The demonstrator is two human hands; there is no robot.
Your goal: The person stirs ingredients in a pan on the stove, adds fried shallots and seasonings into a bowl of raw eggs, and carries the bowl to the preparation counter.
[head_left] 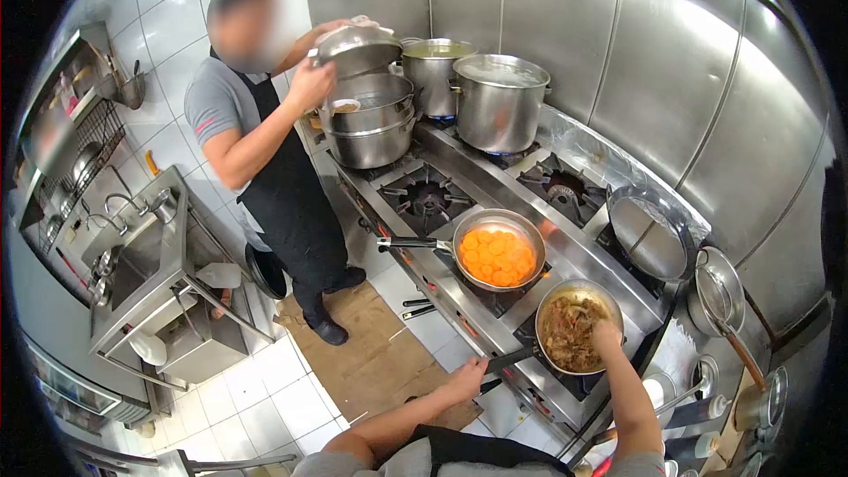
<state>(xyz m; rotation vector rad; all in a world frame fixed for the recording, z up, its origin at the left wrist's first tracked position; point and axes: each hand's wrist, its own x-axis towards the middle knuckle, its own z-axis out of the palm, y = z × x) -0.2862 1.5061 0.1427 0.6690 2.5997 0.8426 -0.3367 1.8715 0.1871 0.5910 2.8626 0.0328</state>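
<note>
My left hand is closed round the black handle of a frying pan on the front burner. Brown, shredded-looking food fills much of that pan. Over the pan's right side is my right hand, its fingers curled down at the food; whatever they hold is hidden. Just behind stands a second frying pan with orange carrot slices in it, its handle pointing left, and neither hand touches it.
Another person at the stove's left lifts a metal lid over stacked pots. Two tall stockpots stand at the back over flames. A wok, strainer and bottles are on the right.
</note>
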